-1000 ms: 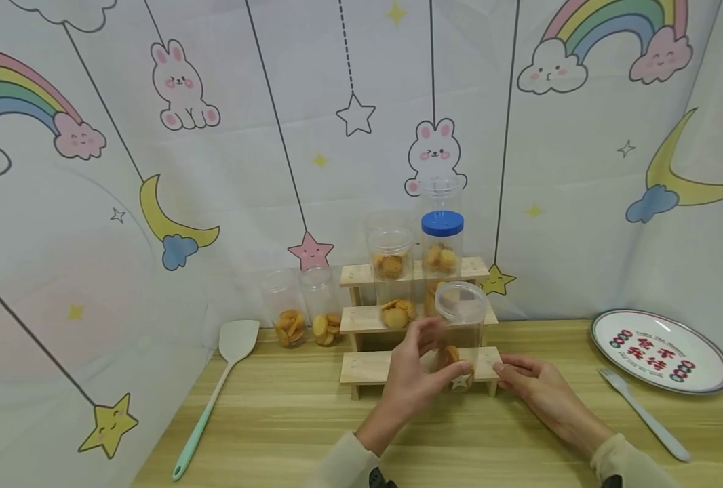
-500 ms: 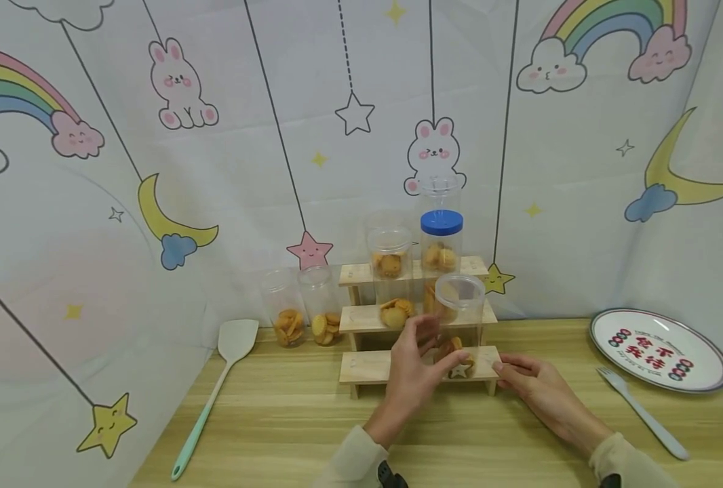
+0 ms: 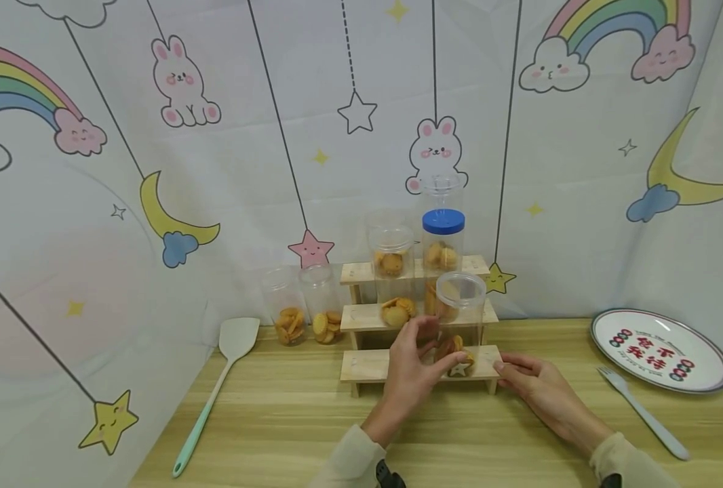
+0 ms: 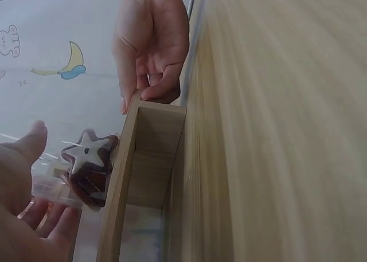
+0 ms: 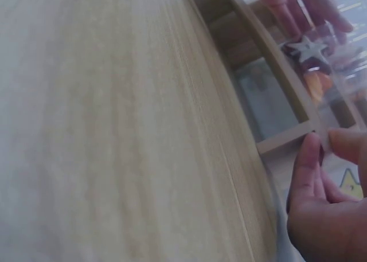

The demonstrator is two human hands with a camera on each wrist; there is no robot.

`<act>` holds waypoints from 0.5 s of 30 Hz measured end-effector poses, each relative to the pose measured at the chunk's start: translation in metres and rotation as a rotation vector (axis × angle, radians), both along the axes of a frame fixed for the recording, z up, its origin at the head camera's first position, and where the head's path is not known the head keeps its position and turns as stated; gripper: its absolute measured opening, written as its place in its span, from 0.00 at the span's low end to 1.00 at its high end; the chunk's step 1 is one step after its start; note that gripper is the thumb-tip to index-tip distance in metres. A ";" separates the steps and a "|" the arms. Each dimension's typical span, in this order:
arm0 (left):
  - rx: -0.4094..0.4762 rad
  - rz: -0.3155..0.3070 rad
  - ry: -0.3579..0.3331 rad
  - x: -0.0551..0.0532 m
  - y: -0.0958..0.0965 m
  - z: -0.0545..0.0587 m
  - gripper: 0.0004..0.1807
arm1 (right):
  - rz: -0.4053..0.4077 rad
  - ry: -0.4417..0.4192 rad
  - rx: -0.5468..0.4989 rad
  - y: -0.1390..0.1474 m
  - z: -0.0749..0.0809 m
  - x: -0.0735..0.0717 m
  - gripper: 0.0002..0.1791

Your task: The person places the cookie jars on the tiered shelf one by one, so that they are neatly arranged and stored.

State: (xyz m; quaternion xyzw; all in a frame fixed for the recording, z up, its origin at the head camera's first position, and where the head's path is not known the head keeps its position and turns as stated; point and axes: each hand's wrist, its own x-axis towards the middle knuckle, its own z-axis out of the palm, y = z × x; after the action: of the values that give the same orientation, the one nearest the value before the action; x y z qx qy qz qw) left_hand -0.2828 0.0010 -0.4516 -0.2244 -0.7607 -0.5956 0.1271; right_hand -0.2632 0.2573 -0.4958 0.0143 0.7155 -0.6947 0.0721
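On the desk (image 3: pixel 264 413), your three-step wooden rack (image 3: pixel 364 367) carries the clear front jar (image 3: pixel 470 325), upright at the right of its bottom step. Your left hand (image 3: pixel 413 369) curls loosely round that jar, thumb and fingers spread; your right hand (image 3: pixel 538 393) pinches the step's right end. Snag the jar or jerk the rack, and it may tip, jumbling the star cookie (image 4: pixel 87 151).

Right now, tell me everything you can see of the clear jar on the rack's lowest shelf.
The clear jar is cylindrical, looks like plastic, and has a whitish translucent ring at its top; any lid is unclear. Inside lie orange-brown pieces and a white star. It stands upright on the right half of the lowest shelf. The left hand's grip curves around its left side; contact is unclear.
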 end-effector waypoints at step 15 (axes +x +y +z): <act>-0.085 -0.028 0.099 0.000 -0.039 -0.013 0.33 | 0.003 0.003 -0.014 0.000 -0.001 0.000 0.39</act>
State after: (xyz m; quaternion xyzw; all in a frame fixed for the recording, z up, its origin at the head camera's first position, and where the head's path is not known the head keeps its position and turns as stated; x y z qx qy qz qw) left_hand -0.2829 -0.0381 -0.4649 -0.2692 -0.7749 -0.5528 0.1465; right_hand -0.2635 0.2577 -0.4964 0.0117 0.7108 -0.6996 0.0720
